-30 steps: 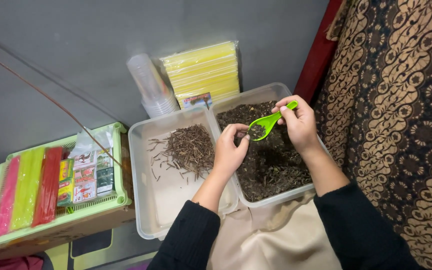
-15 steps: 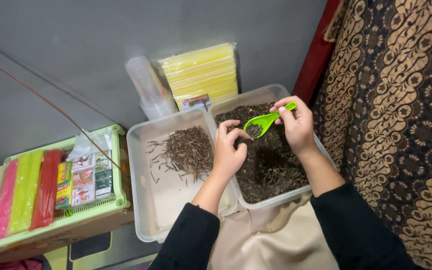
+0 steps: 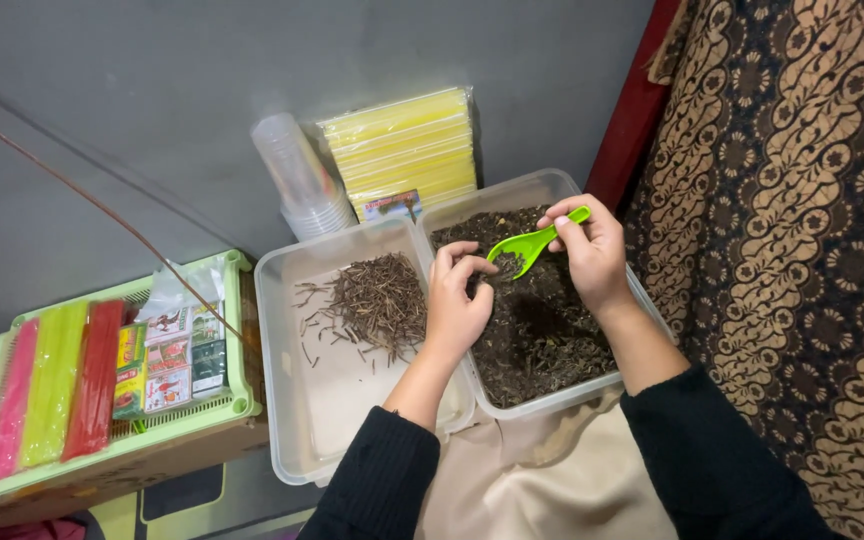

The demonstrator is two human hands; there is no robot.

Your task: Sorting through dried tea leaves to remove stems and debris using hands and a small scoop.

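- Two hands over clear plastic bin of dark crumbly mix.
- R hand pinches green plastic scoop by handle, bowl tilted just above mix.
- L hand curled, fingertips bunched at scoop bowl, wrist over the wall between bins.
- Left-side bin: loose pile of thin dry stems, pale floor bare toward near edge.
- Behind: cup stack, yellow packets. Patterned cloth tight on R.

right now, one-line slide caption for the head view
Right hand holds a green scoop over a tub of dark crumbly material; left hand picks at it.
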